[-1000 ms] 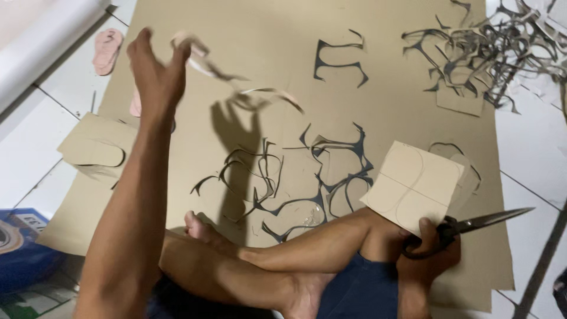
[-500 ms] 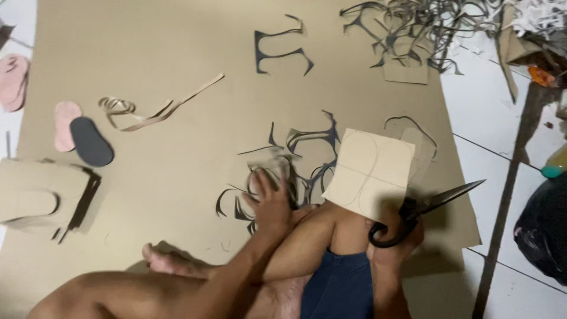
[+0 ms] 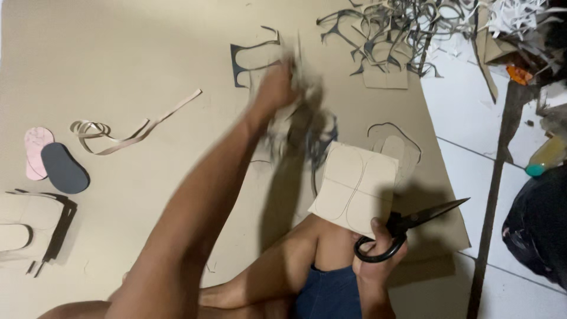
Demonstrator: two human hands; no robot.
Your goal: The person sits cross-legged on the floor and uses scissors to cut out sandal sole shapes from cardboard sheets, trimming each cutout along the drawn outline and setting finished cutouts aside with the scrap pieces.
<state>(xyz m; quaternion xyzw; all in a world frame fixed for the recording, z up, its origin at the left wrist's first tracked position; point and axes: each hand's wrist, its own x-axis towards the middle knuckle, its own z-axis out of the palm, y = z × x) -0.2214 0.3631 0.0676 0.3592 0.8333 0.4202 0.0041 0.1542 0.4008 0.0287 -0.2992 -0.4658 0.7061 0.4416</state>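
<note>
My left hand is stretched forward over the tan cardboard sheet, blurred by motion, closed on a bunch of thin dark cut-out scraps. My right hand rests by my bent knee and grips black scissors, blades pointing right. A square tan piece with traced sole outlines leans against my knee, next to that hand.
A pile of offcut strips lies at the far right of the sheet. A curled tan strip, a pink sole, a dark sole and stacked cut pieces lie left. White tiled floor and a dark bag are on the right.
My left hand dropped from the far left to the scraps by my knee, grabbed them, and now swings them forward. The view shifted right. The right hand stayed on the scissors.
</note>
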